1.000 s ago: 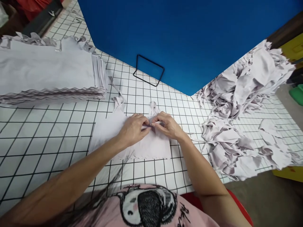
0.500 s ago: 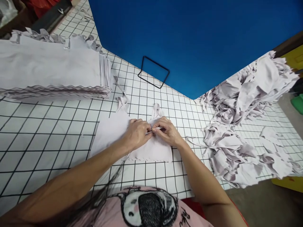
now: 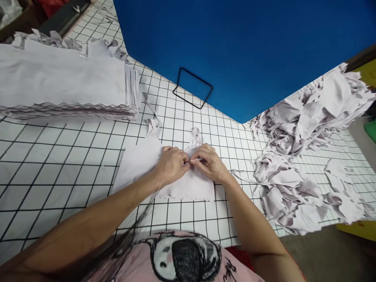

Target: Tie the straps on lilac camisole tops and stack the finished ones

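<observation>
A pale fabric piece point(image 3: 138, 160) with two strap loops at its far edge lies flat on the grid-lined table in front of me. My left hand point(image 3: 173, 162) rests on its middle, thumb and fingers pinched on a bit of the fabric. Right beside it, my right hand point(image 3: 209, 162) pinches the same fabric, and the fingertips of both hands almost touch. One strap loop point(image 3: 195, 137) stands out just beyond my right hand. What exactly lies between the fingertips is too small to make out.
A thick stack of pale fabric pieces point(image 3: 64, 78) is at the back left. A black wire frame point(image 3: 193, 87) lies by the edge of a blue surface point(image 3: 235, 51). Crumpled fabric piles point(image 3: 293, 117) cover the right side of the grid-lined table point(image 3: 88, 156).
Both hands keep their pinch at the same spot on the fabric. The view has shifted very slightly.
</observation>
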`<state>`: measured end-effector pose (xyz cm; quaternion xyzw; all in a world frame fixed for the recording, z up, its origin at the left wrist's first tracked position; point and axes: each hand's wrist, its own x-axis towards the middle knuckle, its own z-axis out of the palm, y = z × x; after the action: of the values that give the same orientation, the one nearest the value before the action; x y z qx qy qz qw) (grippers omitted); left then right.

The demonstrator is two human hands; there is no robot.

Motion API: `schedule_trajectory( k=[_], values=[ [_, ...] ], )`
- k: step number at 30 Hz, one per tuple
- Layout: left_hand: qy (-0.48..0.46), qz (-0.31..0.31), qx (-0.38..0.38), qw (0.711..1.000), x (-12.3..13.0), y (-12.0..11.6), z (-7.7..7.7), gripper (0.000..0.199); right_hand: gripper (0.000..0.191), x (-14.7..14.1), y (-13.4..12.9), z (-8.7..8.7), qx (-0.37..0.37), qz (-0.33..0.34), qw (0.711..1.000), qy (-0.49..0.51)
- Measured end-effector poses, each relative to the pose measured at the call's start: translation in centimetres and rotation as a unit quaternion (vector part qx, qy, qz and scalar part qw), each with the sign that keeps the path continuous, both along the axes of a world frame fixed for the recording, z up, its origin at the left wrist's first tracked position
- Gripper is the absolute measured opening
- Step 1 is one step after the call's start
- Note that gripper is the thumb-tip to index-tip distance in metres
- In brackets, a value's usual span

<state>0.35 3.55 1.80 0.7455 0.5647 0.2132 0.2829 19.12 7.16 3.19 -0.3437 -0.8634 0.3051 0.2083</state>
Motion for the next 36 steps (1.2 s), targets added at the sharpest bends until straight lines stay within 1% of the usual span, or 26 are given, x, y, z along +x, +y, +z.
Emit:
schedule_trajectory(
  k=[2, 5, 9, 11, 14, 16, 18, 19, 20, 22, 24, 26, 27, 28, 30, 33, 35, 36],
  values=[
    [-0.004, 0.001, -0.003, 1.000, 0.0, 0.0, 0.0, 0.021, 0.012, 0.1, 0.0, 0.3, 0.012, 0.008, 1.000, -0.019],
    [-0.007, -0.002, -0.004, 1.000, 0.0, 0.0, -0.1, 0.019, 0.013, 0.2, 0.0, 1.1, 0.048, 0.032, 0.995, -0.078],
    [-0.003, -0.012, -0.007, 1.000, 0.0, 0.1, 0.0, 0.019, 0.020, -0.2, 0.3, 2.4, 0.119, 0.084, 0.974, -0.173],
    [-0.002, -0.015, -0.009, 1.000, 0.0, 0.1, 0.1, 0.018, 0.024, -0.5, 0.5, 3.0, 0.141, 0.109, 0.961, -0.211],
    [-0.005, -0.016, -0.012, 1.000, -0.1, 0.2, 0.1, 0.018, 0.025, -0.6, 1.1, 3.7, 0.151, 0.139, 0.947, -0.245],
    [-0.008, -0.017, -0.014, 1.000, -0.1, 0.2, 0.0, 0.020, 0.019, -0.2, 1.7, 4.1, 0.146, 0.144, 0.946, -0.252],
    [0.000, -0.014, 0.009, 1.000, -0.1, 0.0, -0.1, 0.019, 0.014, 0.3, 2.5, 4.3, 0.141, 0.123, 0.951, -0.246],
    [0.011, -0.009, 0.034, 0.999, -0.1, -0.2, -0.2, 0.017, 0.015, 0.6, 3.0, 4.3, 0.142, 0.102, 0.956, -0.236],
    [0.024, -0.005, 0.066, 0.998, -0.1, -0.4, -0.2, 0.016, 0.018, 0.9, 3.5, 4.2, 0.145, 0.074, 0.962, -0.220],
    [0.052, -0.003, 0.138, 0.989, 0.1, -0.8, -0.2, 0.024, 0.018, 1.1, 4.7, 3.6, 0.154, 0.010, 0.973, -0.170],
    [0.066, -0.027, 0.203, 0.976, 0.4, -1.1, -0.4, 0.031, 0.013, 0.9, 6.1, 2.6, 0.151, -0.048, 0.982, -0.101],
    [0.072, -0.076, 0.256, 0.961, 0.7, -1.2, -0.9, 0.034, 0.009, 0.5, 7.7, 1.4, 0.124, -0.090, 0.988, -0.022],
    [0.080, -0.105, 0.271, 0.954, 0.9, -1.2, -1.2, 0.036, 0.009, 0.3, 8.5, 0.8, 0.104, -0.107, 0.989, 0.013],
    [0.092, -0.133, 0.274, 0.948, 1.0, -1.2, -1.5, 0.039, 0.011, 0.1, 9.3, 0.2, 0.083, -0.124, 0.988, 0.041],
    [0.124, -0.174, 0.247, 0.945, 1.1, -1.0, -1.9, 0.041, 0.019, -0.3, 10.7, -0.8, 0.047, -0.158, 0.984, 0.060],
    [0.165, -0.202, 0.180, 0.948, 1.0, -0.6, -2.1, 0.047, 0.032, -0.7, 11.9, -1.7, -0.017, -0.188, 0.982, 0.006],
    [0.180, -0.211, 0.154, 0.948, 0.9, -0.4, -2.1, 0.051, 0.034, -0.6, 12.2, -1.9, -0.065, -0.187, 0.980, -0.033],
    [0.182, -0.214, 0.148, 0.948, 0.9, -0.4, -2.1, 0.052, 0.032, -0.5, 12.3, -2.0, -0.087, -0.184, 0.978, -0.042]
  ],
)
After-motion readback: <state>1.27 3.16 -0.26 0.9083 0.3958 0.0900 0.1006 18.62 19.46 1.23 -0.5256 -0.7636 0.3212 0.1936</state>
